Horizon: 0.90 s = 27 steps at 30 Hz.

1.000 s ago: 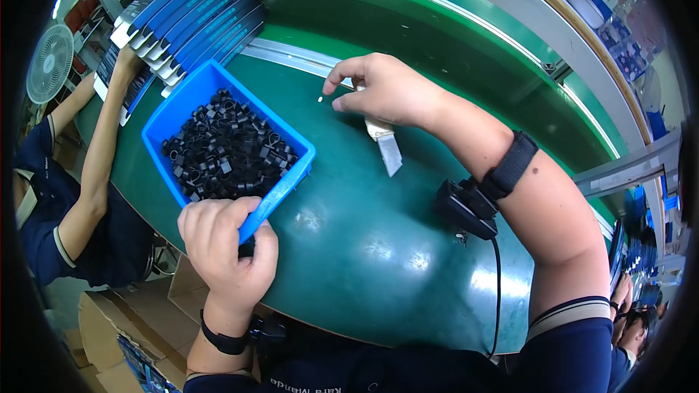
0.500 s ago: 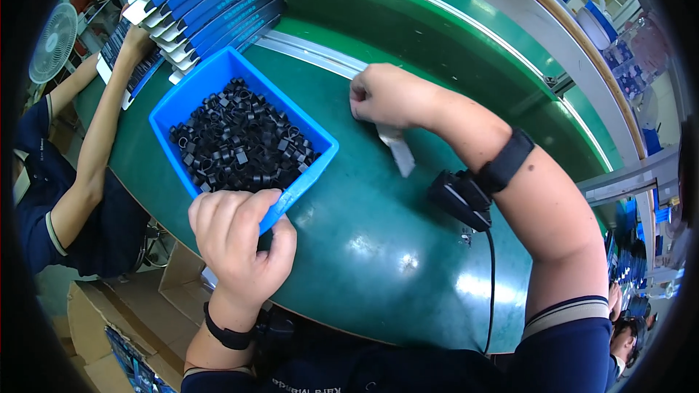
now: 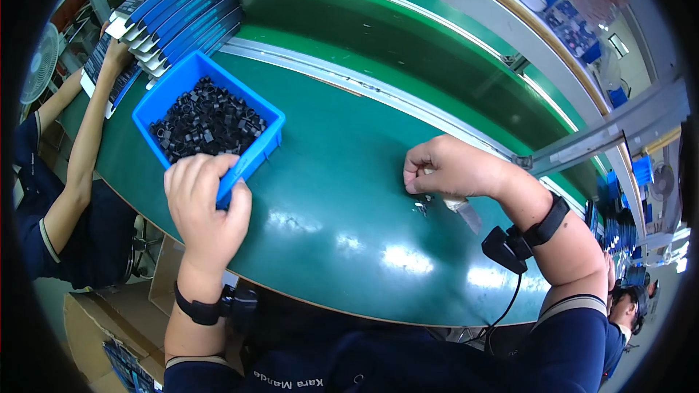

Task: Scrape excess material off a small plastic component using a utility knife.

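Blue bin [image 3: 260, 147], ten o'clock, filled with black clips [image 3: 207, 120]; near rim pinched between thumb and fingers of left hand [image 3: 204, 200], nine. Clips could be spilled if rim is tugged down. Scraps [image 3: 422, 207], four: could be scattered by right hand [image 3: 455, 167], three, curled around grey blade-like strip [image 3: 468, 217]; fingertip contents cannot be told. Green table [image 3: 328, 160]: bin bounded by stacked boxes [image 3: 189, 14], eleven; centre open; near edge curved, eight to five.
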Available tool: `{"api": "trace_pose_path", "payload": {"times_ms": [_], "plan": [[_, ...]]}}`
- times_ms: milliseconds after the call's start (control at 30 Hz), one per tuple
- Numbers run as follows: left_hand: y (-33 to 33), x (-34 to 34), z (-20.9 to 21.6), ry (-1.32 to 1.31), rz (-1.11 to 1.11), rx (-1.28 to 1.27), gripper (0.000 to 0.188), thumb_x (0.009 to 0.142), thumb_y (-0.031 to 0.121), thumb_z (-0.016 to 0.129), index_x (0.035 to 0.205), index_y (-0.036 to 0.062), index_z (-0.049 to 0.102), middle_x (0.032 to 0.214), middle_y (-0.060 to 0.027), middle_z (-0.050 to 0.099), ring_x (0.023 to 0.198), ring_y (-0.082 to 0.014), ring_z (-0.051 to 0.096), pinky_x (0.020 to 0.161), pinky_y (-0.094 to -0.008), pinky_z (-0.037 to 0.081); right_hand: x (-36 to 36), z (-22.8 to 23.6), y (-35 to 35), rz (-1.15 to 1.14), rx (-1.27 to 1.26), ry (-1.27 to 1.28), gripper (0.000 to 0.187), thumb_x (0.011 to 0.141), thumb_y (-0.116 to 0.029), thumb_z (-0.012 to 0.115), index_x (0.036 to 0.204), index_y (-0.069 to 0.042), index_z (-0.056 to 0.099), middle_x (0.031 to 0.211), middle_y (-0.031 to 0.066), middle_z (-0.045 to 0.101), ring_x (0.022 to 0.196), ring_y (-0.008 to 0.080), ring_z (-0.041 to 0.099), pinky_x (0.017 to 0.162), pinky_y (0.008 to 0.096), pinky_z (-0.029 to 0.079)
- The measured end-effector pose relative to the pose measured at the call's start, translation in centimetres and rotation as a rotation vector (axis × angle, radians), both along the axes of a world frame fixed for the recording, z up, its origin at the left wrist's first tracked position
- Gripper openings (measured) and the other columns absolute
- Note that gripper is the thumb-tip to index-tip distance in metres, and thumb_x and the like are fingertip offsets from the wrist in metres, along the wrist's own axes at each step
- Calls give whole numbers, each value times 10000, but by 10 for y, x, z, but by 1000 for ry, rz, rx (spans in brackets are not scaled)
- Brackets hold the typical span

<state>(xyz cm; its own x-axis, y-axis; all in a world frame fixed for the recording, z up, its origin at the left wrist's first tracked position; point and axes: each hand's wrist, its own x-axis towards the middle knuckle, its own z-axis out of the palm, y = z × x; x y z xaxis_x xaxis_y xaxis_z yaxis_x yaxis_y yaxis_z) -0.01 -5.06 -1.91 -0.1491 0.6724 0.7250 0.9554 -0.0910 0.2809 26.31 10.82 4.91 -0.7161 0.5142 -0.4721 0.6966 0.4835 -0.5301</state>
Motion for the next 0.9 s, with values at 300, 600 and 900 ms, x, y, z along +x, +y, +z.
{"api": "trace_pose_path", "payload": {"times_ms": [300, 600, 900], "plan": [[7, 10, 20, -64, -14, -76, 268, 721, 46, 602, 989, 48, 599, 985, -115, 573, 985, -306, 527, 912, -407, 382, 39, -1, -2, -213, 234, 216, 177, 831, -178, 655, 792, -27, 569, 645, 20, 532, 610, 101, 492, 556, 282, 410], [26, 72, 53, -145, -518, -353, 73, 790, 110, 633, 842, 61, 645, 699, -70, 624, 728, -258, 617, 767, -355, 439, 33, 1, 39, -702, -371, 543, 144, 907, -109, 516, 946, 30, 503, 714, 79, 586, 478, 146, 573, 353, 251, 439], [67, 95, 0, 51, -517, -633, 265, 841, 258, 576, 674, 54, 552, 568, -128, 585, 569, -322, 598, 618, -419, 430, -53, 1, 80, -505, -232, 769, 213, 866, -13, 580, 1043, 82, 509, 958, 189, 612, 804, 237, 672, 668, 291, 581]]}}
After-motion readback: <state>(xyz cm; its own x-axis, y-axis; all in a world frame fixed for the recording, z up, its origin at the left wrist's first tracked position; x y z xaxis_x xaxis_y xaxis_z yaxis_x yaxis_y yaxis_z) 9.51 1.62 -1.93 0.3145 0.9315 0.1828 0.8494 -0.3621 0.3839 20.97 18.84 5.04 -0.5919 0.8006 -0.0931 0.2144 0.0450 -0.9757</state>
